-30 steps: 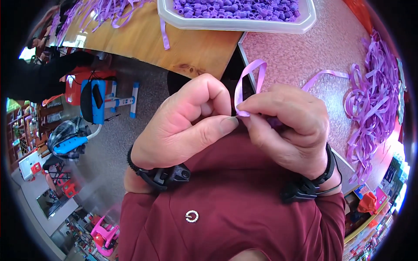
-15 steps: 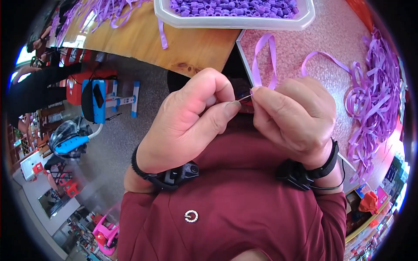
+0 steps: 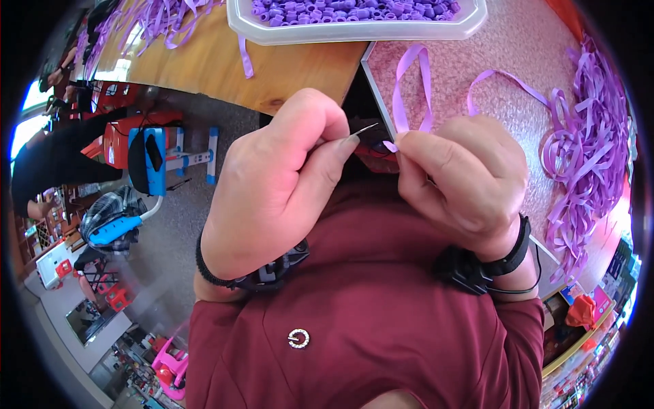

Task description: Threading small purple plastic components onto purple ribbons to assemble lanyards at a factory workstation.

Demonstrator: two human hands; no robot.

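Observation:
My left hand (image 3: 279,187) is closed, pinching a thin pointed metal tool (image 3: 367,128) like a needle or a fine hook between thumb and forefinger. Its bare tip points up toward the right; the rest is hidden in the fingers. Just to the right, my right hand (image 3: 473,177) pinches a narrow purple ribbon (image 3: 426,82). The ribbon's short folded end sticks out left of the fingertips, and a loop of it rises behind the hand. A small gap separates the tool's tip from the ribbon.
A translucent plastic tray (image 3: 354,35) of small purple cord-end caps or beads (image 3: 361,11) stands across the wooden table (image 3: 286,75) and a pinkish tabletop (image 3: 504,51). Purple ribbons pile up (image 3: 593,150) at the right. More ribbons (image 3: 157,20) lie far left. A blue-and-white stand (image 3: 157,160) is left.
My left hand has moved left and slightly up with the pointed tool, away from my right hand. The tool's tip and the ribbon's end now show apart. My right hand has barely moved.

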